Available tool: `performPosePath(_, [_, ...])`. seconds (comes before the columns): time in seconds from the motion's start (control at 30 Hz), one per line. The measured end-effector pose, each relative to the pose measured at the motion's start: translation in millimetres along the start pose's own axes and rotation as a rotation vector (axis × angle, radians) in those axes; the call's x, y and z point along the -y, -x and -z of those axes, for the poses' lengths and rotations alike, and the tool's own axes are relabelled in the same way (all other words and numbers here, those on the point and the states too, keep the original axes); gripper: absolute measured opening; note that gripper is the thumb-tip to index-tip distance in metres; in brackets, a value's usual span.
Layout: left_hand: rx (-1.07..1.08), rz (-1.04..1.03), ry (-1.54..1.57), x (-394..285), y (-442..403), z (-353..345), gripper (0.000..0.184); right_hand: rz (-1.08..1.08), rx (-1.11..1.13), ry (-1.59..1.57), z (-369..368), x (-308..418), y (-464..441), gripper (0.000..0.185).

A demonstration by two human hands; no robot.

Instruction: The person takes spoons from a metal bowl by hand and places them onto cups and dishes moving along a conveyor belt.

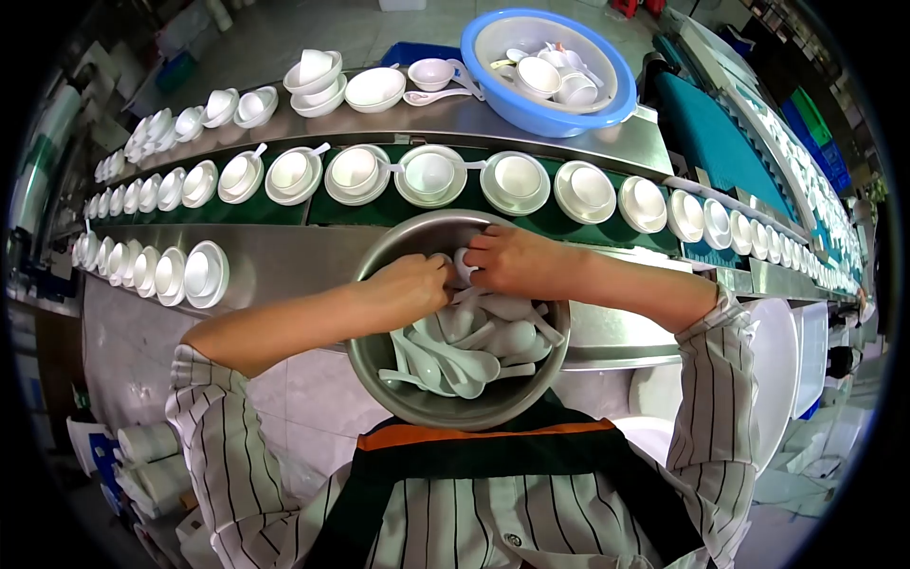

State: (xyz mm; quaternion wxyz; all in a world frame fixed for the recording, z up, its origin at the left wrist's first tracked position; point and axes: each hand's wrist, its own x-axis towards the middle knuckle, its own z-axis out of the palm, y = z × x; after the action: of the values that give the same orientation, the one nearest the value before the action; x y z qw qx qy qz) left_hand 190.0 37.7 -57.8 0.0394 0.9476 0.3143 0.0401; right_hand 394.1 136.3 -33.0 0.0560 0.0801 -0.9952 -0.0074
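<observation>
In the head view, the metal bowl (457, 413) of heaped spoons (466, 365) sits near the green belt (334, 211), presumably for easy reach, while the right hand (523, 261) narrowly pinches a white spoon (463, 268) and the left hand (413, 284) curls, its hold unclear.

Fisheye bowing, black corners — glare whitens the steel counter (626, 325) — outer edges dim, soft.
</observation>
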Motion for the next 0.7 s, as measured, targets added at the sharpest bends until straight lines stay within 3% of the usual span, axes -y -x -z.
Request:
performPosePath(0.07, [-0.058,-0.009,0.023,5.9,7.8,-7.6,0.009,-0.051,0.058,-0.102,24.7,-7.0,4.4,0.010])
performPosePath(0.1, [-0.091,-0.013,0.033,8.4,9.6,-10.2,0.009,-0.218,0.068,-0.248,44.1,-10.9,5.3,0.012])
performPosePath(0.13, [-0.056,-0.019,-0.024,9.3,8.4,-9.5,0.008,-0.182,-0.196,-0.211,44.6,-25.3,8.8,0.015])
performPosePath(0.2, [0.024,-0.041,-0.125,6.9,8.3,-4.1,0.007,-0.399,-0.349,0.057,45.2,-67.0,13.8,0.014])
performPosePath(0.23, [0.092,-0.063,-0.175,6.2,6.1,3.5,0.007,-0.586,-0.279,0.171,45.6,-82.5,10.7,0.011])
performPosePath(0.3, [0.183,-0.104,-0.267,3.2,3.8,18.7,0.004,-0.696,-0.160,0.367,9.0,-128.5,13.5,0.009])
performPosePath(0.4, [0.265,-0.117,-0.348,-4.3,6.9,44.7,0.003,-0.658,0.124,0.289,-43.6,-148.6,8.9,0.011])
performPosePath(0.5, [0.161,-0.102,-0.282,-5.1,21.9,55.1,0.004,-0.524,-0.187,0.179,-61.5,-150.4,14.5,0.015])
performPosePath(0.6, [-0.006,-0.016,-0.023,3.1,25.7,73.1,0.011,-0.451,-0.458,0.114,-22.6,-119.1,-5.9,0.020])
performPosePath(0.67, [-0.146,0.096,0.178,15.4,27.3,79.8,0.016,-0.545,-0.317,-0.056,0.6,-74.8,-21.2,0.024])
performPosePath(0.7, [-0.194,0.250,0.379,24.8,25.9,86.9,0.020,-0.559,-0.148,-0.093,6.2,-49.8,-26.3,0.026])
